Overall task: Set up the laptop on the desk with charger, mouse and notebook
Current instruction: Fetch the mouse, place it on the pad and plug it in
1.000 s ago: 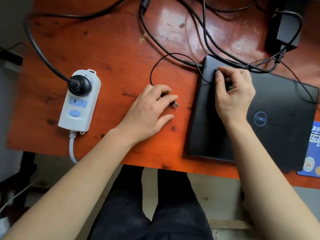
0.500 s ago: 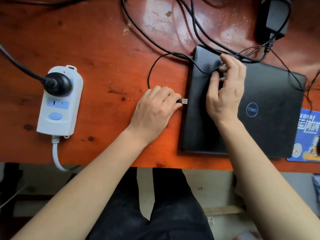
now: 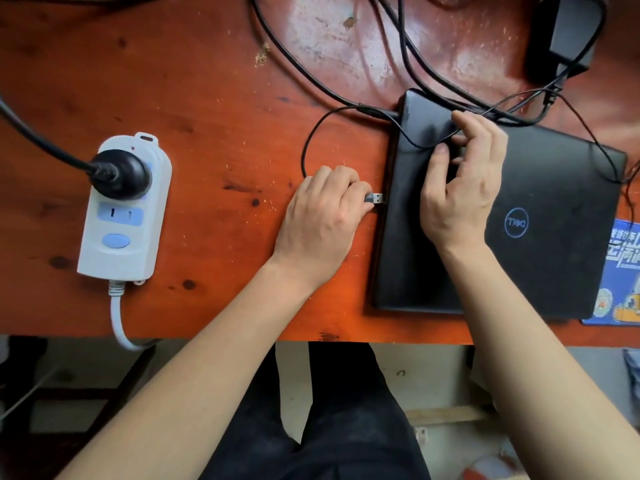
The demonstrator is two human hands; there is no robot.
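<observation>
Desk [image 3: 207,81]: red-orange wood, glossy, scratched, with a worn pale patch far beyond the hands. Laptop [image 3: 561,188]: closed, matte black, a flat rectangle with rounded corners and a round blue logo on the lid. It is found just right of the left hand [image 3: 322,220] and under the right hand [image 3: 460,188]. Its long axis runs left to right, slightly skewed to the desk edge, and its short left edge faces the left hand.

USB plug [image 3: 375,198]: dark body, small shiny metal tip. It is pinched at the left hand's fingertips, with the hand curled and knuckles up. The plug's long axis is level, left to right, and the tip is pointed right at the laptop's left edge, just at it. Whether it is inserted cannot be told. A thin black cable [image 3: 306,150] is looped away beyond the left hand, then carried right onto the lid.

The right hand is laid on the lid near the far left corner, fingers bent, thumb stretched toward the left edge. The cable is passed between thumb and forefinger. A real grip cannot be told.

Power strip [image 3: 121,237]: white plastic, rounded, with a pale blue socket and button, seen well left of the left hand. A round black plug [image 3: 121,173] is seated in it. Charger brick [image 3: 568,32]: black and boxy, far beyond the right hand, with thicker black leads trailed across the desk. A blue printed pad [image 3: 623,271] is partly seen right of the laptop.
</observation>
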